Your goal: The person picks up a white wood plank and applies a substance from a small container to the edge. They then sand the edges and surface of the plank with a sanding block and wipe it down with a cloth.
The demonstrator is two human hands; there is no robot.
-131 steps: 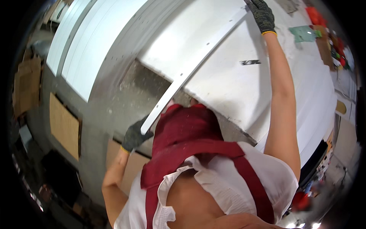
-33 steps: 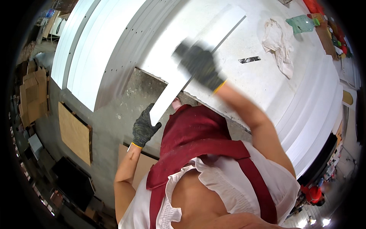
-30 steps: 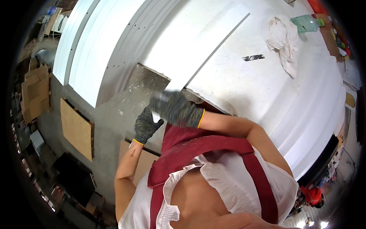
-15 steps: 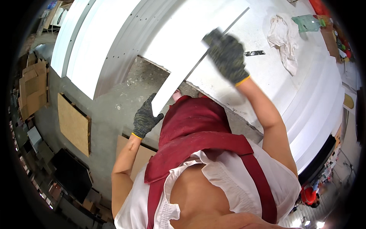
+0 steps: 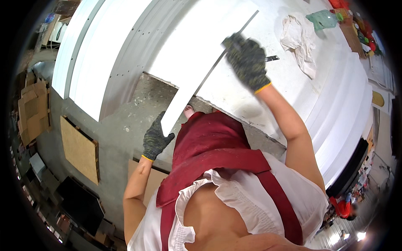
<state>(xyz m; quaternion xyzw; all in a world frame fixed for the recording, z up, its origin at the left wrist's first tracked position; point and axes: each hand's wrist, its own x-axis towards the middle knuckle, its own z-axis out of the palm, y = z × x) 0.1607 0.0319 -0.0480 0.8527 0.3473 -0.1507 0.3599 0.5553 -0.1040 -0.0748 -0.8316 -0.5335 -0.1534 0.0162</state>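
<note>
A long white strip or panel [image 5: 184, 90] with a thin dark line along its right edge slants from beside my lap up across the white work surface. My left hand [image 5: 156, 140], in a dark mottled knit glove with a yellow cuff, grips its near end. Farther up, my right hand [image 5: 247, 60], gloved alike, is closed over the right edge, its thumb side lying on the white face; the fingertips are hidden. Just right of that hand lies a short black piece [image 5: 272, 58], partly covered by the glove.
Long white metal profiles [image 5: 121, 54] with rows of holes stand at the left; more white profiles [image 5: 339, 113] lie at the right. A white cloth [image 5: 298, 44] and a green plastic bottle [image 5: 324, 19] rest at the far right. A wooden board [image 5: 79, 148] and cardboard [image 5: 33, 111] are on the left floor.
The whole scene has shifted slightly left in view, with the near part lower. Both hands stay on the white strip; the right hand has moved little along its edge.
</note>
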